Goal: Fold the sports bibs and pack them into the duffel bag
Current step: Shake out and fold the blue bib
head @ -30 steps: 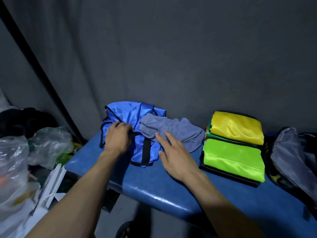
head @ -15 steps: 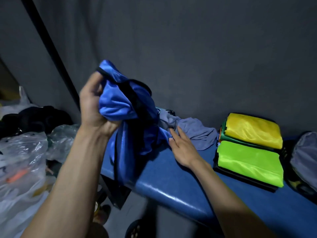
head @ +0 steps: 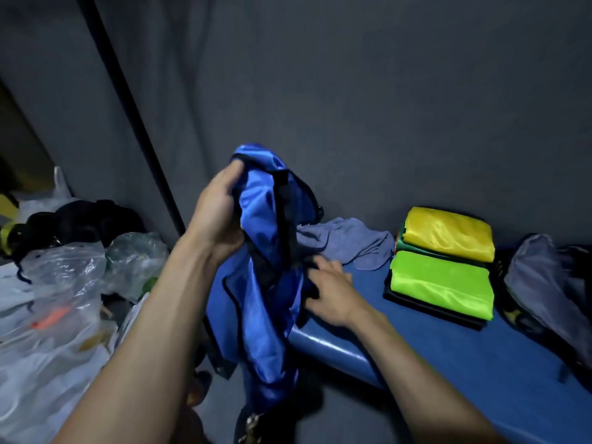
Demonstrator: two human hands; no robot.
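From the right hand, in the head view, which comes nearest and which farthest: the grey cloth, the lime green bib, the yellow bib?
Measured from the right hand:
1. Grey cloth, crumpled on the bench just behind the hand.
2. Lime green bib, folded, to the hand's right.
3. Yellow bib, folded, behind the green one near the wall.

A dim room: grey fabric backdrop [head: 352, 91], a black pole [head: 128, 100] slanting across it, a glossy blue table [head: 448, 354] below.
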